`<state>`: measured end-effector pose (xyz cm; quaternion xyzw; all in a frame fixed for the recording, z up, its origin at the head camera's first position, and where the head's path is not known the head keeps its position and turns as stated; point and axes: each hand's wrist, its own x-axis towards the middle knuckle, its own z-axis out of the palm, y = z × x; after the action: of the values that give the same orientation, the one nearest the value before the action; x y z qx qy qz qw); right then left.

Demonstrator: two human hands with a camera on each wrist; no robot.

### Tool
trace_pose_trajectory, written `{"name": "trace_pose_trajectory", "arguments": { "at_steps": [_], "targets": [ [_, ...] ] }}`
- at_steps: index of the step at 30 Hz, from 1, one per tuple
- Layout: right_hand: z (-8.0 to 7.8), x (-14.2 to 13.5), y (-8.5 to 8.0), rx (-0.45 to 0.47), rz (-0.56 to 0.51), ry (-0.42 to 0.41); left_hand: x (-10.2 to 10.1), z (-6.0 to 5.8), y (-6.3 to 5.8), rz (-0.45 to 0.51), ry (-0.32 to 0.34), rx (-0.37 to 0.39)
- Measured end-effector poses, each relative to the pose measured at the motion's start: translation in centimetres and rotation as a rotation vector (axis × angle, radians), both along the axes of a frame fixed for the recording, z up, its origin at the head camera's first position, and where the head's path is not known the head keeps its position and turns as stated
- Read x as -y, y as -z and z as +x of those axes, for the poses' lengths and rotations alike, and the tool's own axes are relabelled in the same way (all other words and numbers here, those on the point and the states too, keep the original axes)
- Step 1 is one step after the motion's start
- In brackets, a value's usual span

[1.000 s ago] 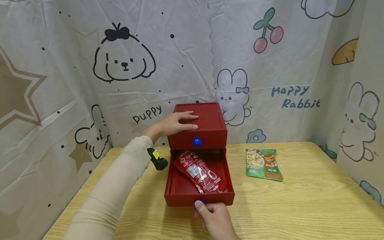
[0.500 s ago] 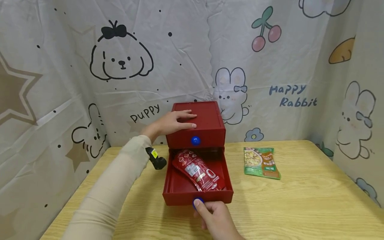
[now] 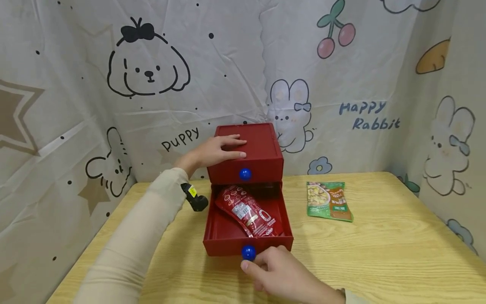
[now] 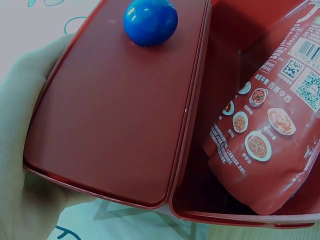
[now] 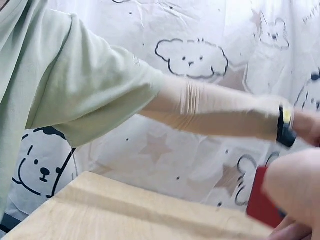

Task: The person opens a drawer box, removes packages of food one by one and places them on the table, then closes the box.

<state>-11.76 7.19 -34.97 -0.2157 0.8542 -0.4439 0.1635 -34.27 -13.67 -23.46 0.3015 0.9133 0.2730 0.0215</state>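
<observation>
A red two-drawer box (image 3: 262,141) with blue knobs stands on the table. Its lower drawer (image 3: 224,249) is pulled out, and inside lies a red printed pouch (image 3: 247,213), slanted across the drawer. My left hand (image 3: 218,150) rests on the box top with extended fingers; the left wrist view shows it along the box's edge, near the upper knob (image 4: 151,21). My right hand (image 3: 282,270) is just right of the lower knob (image 3: 248,253), thumb and fingers loosely bent and not around it. Whether a fingertip still touches the knob is hard to tell.
A green and brown food packet (image 3: 329,201) lies flat on the wooden table (image 3: 364,249), right of the box. A patterned cloth (image 3: 228,63) hangs behind and at the sides. A black wrist camera (image 3: 194,197) sits on the left wrist.
My right hand has let go of the lower knob and shifted slightly right, baring the knob. The left hand stays on the box top. The drawer remains pulled out.
</observation>
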Motion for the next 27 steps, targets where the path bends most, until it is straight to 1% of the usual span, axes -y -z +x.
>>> {"name": "trace_pose_trajectory", "arguments": {
  "at_steps": [3, 5, 7, 11, 14, 18, 22, 27],
  "targets": [
    [0.2, -0.4, -1.4, -0.108, 0.096, -0.079, 0.2, 0.0, 0.0, -0.004, -0.008, -0.002],
    [0.4, -0.7, -2.4, -0.218, 0.145, -0.105, 0.3, 0.0, 0.1, -0.011, -0.013, -0.003],
    [0.7, -1.2, -3.5, -0.309, 0.173, -0.103, 0.4, 0.0, 0.1, -0.015, -0.014, -0.003],
    [1.1, -2.0, -5.6, -0.434, 0.208, -0.051, 0.5, -0.1, 0.1, -0.016, -0.010, -0.001],
    [0.9, -2.3, -6.9, -0.497, 0.226, 0.001, 0.6, -0.1, 0.0, -0.012, -0.011, 0.000],
    [0.2, -2.5, -8.2, -0.583, 0.252, 0.049, 0.6, -0.2, 0.0, -0.018, -0.015, 0.005],
    [-0.8, -2.3, -9.0, -0.660, 0.294, 0.077, 0.6, -0.1, -0.1, -0.022, -0.018, 0.005],
    [-2.4, -1.9, -9.2, -0.702, 0.358, 0.097, 0.2, -0.1, -0.2, -0.015, -0.011, -0.010]
  ]
}}
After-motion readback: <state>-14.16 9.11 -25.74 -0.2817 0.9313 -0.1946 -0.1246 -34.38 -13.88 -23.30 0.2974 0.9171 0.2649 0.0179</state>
